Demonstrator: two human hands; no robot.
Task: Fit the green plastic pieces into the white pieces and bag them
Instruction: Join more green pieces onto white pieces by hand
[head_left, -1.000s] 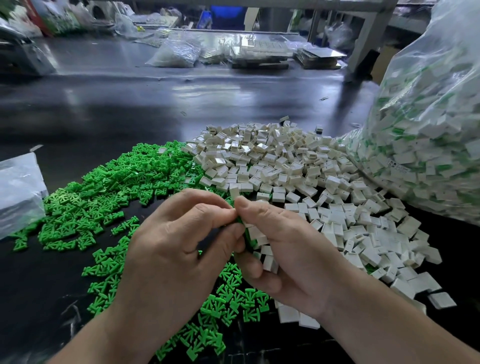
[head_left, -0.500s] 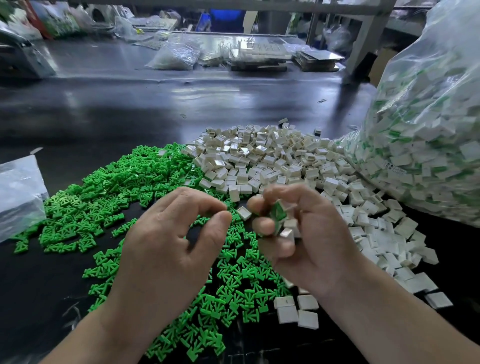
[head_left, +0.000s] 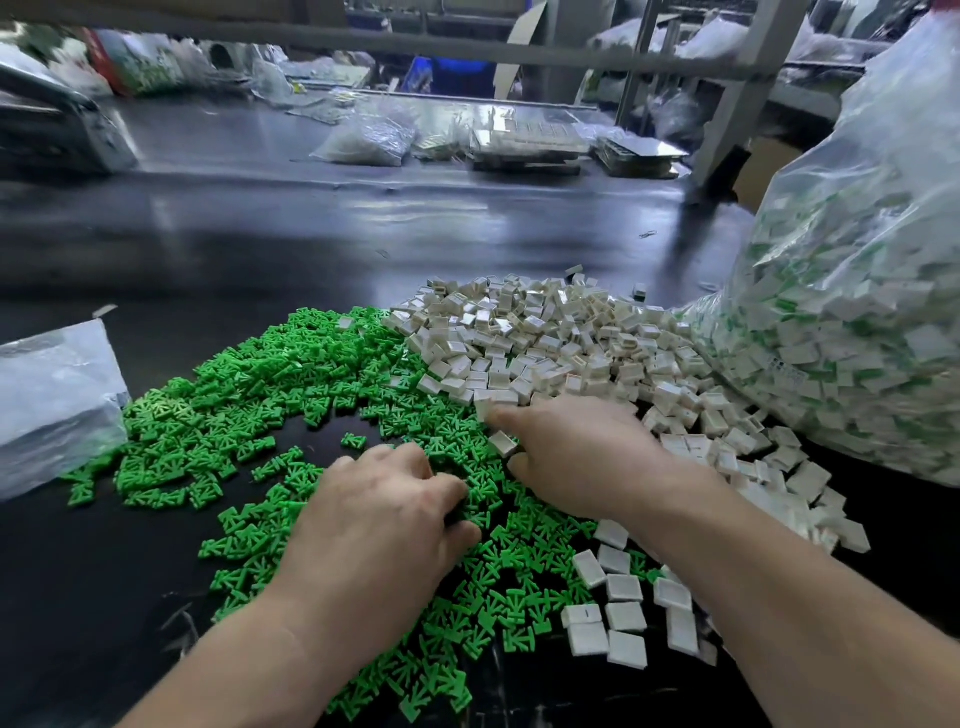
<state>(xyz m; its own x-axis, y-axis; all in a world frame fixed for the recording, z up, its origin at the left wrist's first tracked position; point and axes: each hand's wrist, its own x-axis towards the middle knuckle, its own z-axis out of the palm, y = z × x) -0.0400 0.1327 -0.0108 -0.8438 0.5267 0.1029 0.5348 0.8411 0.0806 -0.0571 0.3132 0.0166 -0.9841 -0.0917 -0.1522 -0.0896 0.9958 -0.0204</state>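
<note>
We are at the picking-up step: both hands are down in the loose stock on the dark table (head_left: 260, 249), each after one part for the next fitting. Our left hand (head_left: 384, 525), lower middle of the frame, lies knuckles-up on the green pieces (head_left: 270, 395), which spread from centre left to the bottom edge. Its fingers curl down into the heap, thumb and forefinger close together, but whether they pinch a piece is hidden, so we cannot tell. Our right hand (head_left: 582, 457), just right of centre, reaches to the near edge of the white pieces (head_left: 545, 343) heaped in the middle of the frame. Its forefinger is stretched out, and one tilted white piece (head_left: 503, 444) sits between forefinger and thumb; gripped or merely lying there, we cannot tell. Along the right edge stands the big clear bag (head_left: 857, 322), well filled with white parts showing green, so we judge the job far along yet with plenty of stock left. Next, we judge, each hand needs a clean pinch on a single part. Then the two must be lifted, the green one lined up with the white one's opening and pressed home, and the pair carried to the bag.
</note>
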